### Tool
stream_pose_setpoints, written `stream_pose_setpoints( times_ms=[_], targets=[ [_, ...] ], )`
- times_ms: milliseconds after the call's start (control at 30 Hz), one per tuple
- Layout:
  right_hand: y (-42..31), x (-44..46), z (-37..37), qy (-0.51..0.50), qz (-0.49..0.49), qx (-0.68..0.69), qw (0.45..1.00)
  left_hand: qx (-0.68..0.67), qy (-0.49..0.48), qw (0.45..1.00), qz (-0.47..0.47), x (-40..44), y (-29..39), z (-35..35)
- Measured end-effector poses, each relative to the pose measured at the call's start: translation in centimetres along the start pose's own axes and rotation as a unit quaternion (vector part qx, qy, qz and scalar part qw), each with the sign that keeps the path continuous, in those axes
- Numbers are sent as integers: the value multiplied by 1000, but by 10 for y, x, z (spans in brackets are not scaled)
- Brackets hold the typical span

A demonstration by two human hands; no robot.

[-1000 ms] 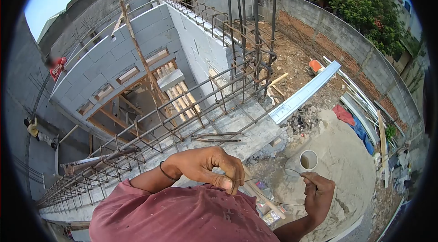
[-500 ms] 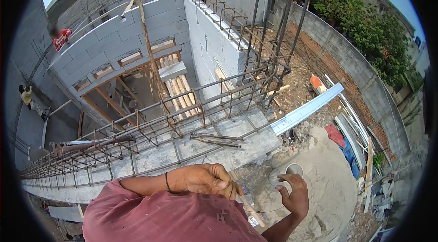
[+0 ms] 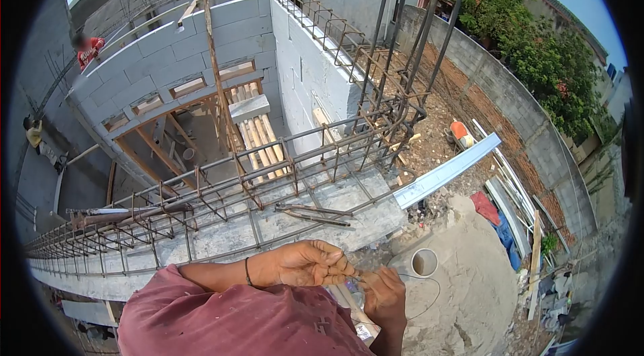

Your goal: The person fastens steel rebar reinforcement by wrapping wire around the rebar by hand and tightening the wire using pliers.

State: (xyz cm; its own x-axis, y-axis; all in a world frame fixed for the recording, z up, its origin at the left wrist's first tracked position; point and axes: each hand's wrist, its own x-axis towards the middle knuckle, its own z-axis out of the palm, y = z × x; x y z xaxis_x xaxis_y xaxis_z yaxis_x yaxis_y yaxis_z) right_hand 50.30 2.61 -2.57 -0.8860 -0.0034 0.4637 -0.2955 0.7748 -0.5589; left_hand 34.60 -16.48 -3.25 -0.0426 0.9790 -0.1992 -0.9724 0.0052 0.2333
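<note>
My left hand [image 3: 315, 263], with a dark band at its wrist, has its fingers pinched together in front of my chest. Close against it is my right hand [image 3: 384, 294], also closed, fingertips nearly meeting the left. A thin wire [image 3: 439, 284] runs between the fingers and loops out to the right; its exact path inside the grip is hidden. On the concrete ledge beyond lies a pair of pincers [image 3: 284, 208] with long dark handles, beside the steel rebar cage [image 3: 255, 190].
Upright rebar [image 3: 417, 41] rises at the ledge's corner. Below right are a bucket [image 3: 424, 263], a sand pile [image 3: 479, 269] and a long pale-blue panel [image 3: 448, 171]. Grey block walls [image 3: 188, 47] stand ahead. A person in red [image 3: 87, 51] is at the far left, another person [image 3: 43, 141] lower down.
My right hand has moved left, from apart to right up against my left hand, and its fingers have closed on the wire. The camera view has shifted slightly.
</note>
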Motion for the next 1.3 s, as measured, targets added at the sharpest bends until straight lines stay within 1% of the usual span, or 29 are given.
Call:
stream_pose_setpoints(
  times_ms=[67,100,133,167,200,267,300,367,400,467,500,533,600,633,700,733,800,833,933,967,1000,1067,1100,1133,1167,1200,1233,1267,1300],
  targets=[
    [-3,-7,6,54,108,47,992,25,41,995,90,-1,1,13],
    [-4,-9,12,53,111,49,991,23,44,995,88,2,0,12],
    [-3,-11,21,55,113,106,986,140,6,975,171,5,0,9],
    [-2,-12,25,60,114,161,978,257,-34,933,250,8,2,7],
    [-3,-11,23,63,114,161,978,259,-36,933,248,11,6,7],
    [-9,-12,14,41,172,226,958,231,-91,948,198,12,10,12],
    [-8,-15,9,42,173,227,957,222,-107,952,181,13,11,18],
    [-1,-22,-2,35,218,332,917,256,-149,938,180,13,7,51],
    [1,-22,-4,38,220,333,916,256,-148,939,176,16,5,47],
    [3,-17,-8,66,192,401,893,386,-97,891,219,22,-2,38],
    [3,-15,-9,67,192,401,893,386,-95,881,257,28,-4,41],
    [4,-12,-9,51,183,377,907,388,-96,880,256,28,-4,41],
    [4,-9,-9,23,166,326,930,417,-9,877,238,30,-4,43],
    [4,-9,-9,26,166,326,930,419,-11,877,235,31,-5,46],
    [2,-7,-6,17,199,388,900,456,32,845,278,32,-8,53],
    [0,-4,-5,20,199,390,899,459,32,844,275,32,-8,55],
    [-4,0,-3,38,193,410,891,595,76,735,316,31,-7,59],
    [-1,-3,2,44,193,414,888,600,76,734,310,32,-5,65],
    [9,-15,13,61,215,454,862,656,75,702,266,43,24,89],
    [14,-17,9,82,222,442,865,776,47,594,206,45,45,96],
    [20,-19,4,102,228,429,868,873,17,467,141,48,67,104],
    [32,-32,-12,125,232,415,871,867,101,418,250,56,110,122],
    [40,-41,-18,166,248,405,864,776,136,508,349,68,134,129],
    [46,-51,-22,204,265,393,856,753,155,498,400,80,171,140],
    [52,-60,-25,207,266,393,856,716,170,487,470,95,202,155],
    [57,-67,-28,255,276,387,842,698,153,479,510,111,243,161],
    [59,-71,-31,300,285,378,828,698,183,461,517,131,279,164],
    [57,-73,-36,302,282,371,832,696,211,443,525,151,305,169],
    [54,-74,-43,307,300,360,828,710,232,381,545,169,317,176]
  ],
)
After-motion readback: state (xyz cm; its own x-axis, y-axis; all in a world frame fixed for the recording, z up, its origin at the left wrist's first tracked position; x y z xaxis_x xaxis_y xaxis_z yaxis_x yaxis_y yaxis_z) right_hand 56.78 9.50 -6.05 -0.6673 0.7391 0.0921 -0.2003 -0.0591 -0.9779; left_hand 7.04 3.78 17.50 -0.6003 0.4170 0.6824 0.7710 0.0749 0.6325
